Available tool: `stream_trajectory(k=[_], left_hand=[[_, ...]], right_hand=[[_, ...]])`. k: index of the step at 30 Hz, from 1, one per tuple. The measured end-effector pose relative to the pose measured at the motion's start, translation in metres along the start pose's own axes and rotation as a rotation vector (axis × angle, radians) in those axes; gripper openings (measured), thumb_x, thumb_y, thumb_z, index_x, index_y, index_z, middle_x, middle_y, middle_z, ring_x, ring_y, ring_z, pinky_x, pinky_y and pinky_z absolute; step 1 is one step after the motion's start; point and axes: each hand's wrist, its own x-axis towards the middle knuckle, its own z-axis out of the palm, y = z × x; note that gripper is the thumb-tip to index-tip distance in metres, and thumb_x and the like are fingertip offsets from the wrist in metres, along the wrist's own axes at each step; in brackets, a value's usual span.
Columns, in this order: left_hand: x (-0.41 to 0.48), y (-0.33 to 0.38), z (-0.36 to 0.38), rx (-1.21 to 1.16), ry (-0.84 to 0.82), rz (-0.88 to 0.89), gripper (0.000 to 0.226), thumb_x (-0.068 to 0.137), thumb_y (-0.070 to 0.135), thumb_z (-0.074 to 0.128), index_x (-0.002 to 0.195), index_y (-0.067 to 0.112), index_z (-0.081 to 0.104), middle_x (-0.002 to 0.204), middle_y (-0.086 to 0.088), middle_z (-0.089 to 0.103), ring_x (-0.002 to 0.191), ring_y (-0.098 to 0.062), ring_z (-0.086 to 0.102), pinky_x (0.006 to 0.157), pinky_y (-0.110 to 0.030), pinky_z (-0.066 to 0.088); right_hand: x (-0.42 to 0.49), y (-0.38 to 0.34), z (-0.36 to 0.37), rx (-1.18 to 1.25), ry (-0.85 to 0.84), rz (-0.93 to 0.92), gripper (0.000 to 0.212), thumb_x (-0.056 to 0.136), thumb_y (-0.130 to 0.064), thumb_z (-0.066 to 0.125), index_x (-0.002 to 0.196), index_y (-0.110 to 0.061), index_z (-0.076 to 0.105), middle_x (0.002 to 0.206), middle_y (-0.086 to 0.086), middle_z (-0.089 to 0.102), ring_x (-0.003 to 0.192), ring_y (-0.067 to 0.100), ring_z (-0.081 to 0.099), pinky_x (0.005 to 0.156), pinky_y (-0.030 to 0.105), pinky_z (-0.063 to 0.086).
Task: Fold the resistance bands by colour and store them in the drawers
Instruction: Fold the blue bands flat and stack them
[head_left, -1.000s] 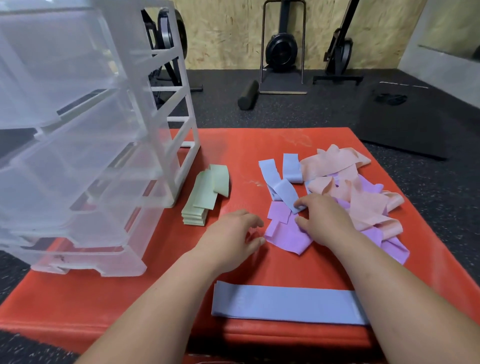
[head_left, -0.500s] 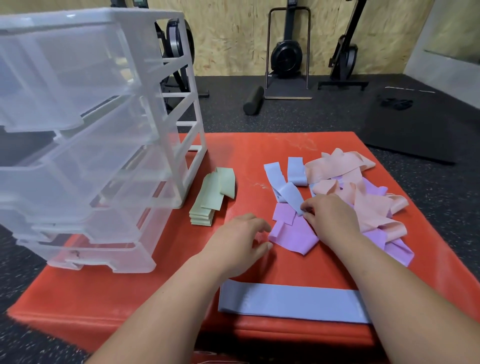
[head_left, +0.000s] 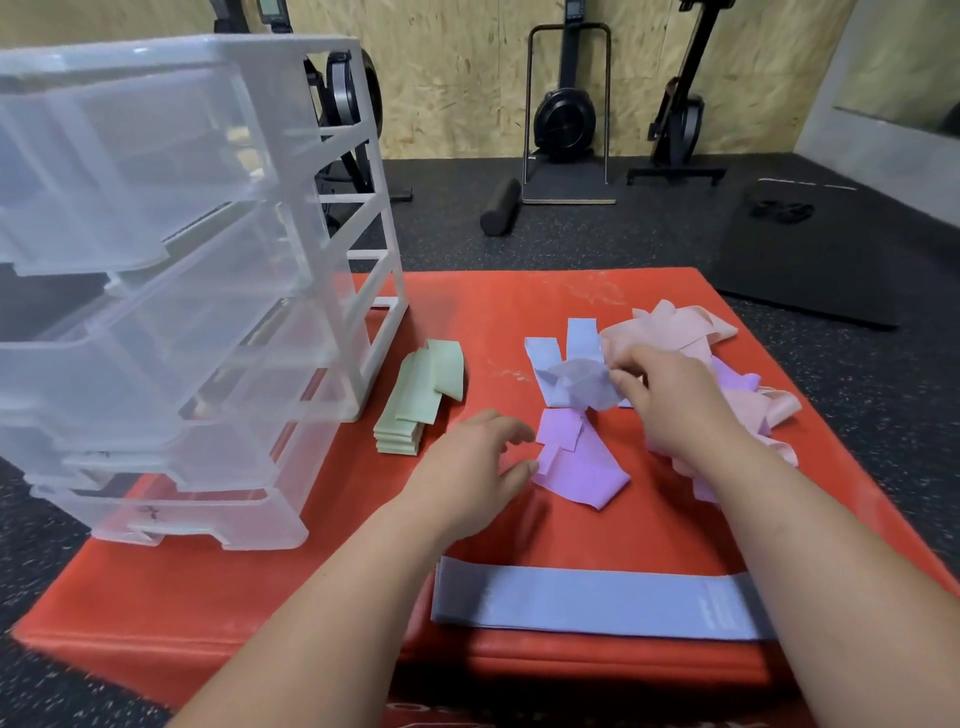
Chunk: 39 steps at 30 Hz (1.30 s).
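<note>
Blue band (head_left: 576, 387), blurred, pinched between thumb and fingertips of the right hand (head_left: 670, 410) at the edge of a loose heap; two blue strips (head_left: 582, 338) show just beyond the fingers, with pink bands (head_left: 670, 332) and purple bands (head_left: 576, 467) tangled around them, too knotted to count. The left hand (head_left: 475, 470) hovers with fingers loosely curled, grasping nothing. One flat blue band (head_left: 597, 603) lies toward the wrists, its white print unreadable. One folded green stack (head_left: 410, 415) and one clear drawer unit (head_left: 208, 312) sit left of the left fingers on the red mat (head_left: 208, 597)
</note>
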Motion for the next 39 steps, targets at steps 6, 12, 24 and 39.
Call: stream_trajectory(k=[6,12,24,39], left_hand=[[0.015,0.017,0.004,-0.123,0.160,-0.055,0.028,0.095,0.032,0.070,0.123,0.031,0.069,0.116,0.013,0.068,0.097,-0.007,0.064,0.088,-0.037,0.054],[0.018,0.041,0.003,-0.326,0.259,-0.083,0.027,0.095,0.028,0.072,0.122,0.032,0.071,0.115,0.020,0.070,0.099,0.002,0.066,0.086,-0.030,0.056],[0.016,0.079,0.003,-0.544,0.093,0.021,0.011,0.099,0.028,0.072,0.109,0.026,0.075,0.103,0.015,0.077,0.100,-0.003,0.070,0.091,-0.031,0.056],[0.008,0.063,-0.003,-0.237,-0.034,0.045,0.017,0.088,0.029,0.082,0.089,0.020,0.068,0.086,0.005,0.072,0.087,-0.020,0.066,0.082,-0.045,0.055]], right_hand=[[-0.017,-0.013,-0.049,0.279,0.111,0.002,0.029,0.105,-0.016,0.056,0.100,-0.042,0.066,0.095,-0.027,0.068,0.081,-0.005,0.063,0.073,0.014,0.046],[-0.039,-0.006,-0.064,0.437,0.033,0.087,0.024,0.109,-0.018,0.052,0.118,-0.021,0.074,0.113,-0.011,0.074,0.101,0.012,0.072,0.092,0.038,0.060],[-0.070,-0.042,-0.069,0.517,-0.018,-0.067,0.025,0.108,-0.016,0.053,0.115,-0.030,0.073,0.113,-0.015,0.074,0.102,0.000,0.068,0.082,0.011,0.052],[-0.090,-0.047,-0.086,0.605,0.187,-0.077,0.018,0.093,-0.006,0.074,0.098,-0.024,0.078,0.090,-0.001,0.076,0.079,0.015,0.071,0.075,0.031,0.059]])
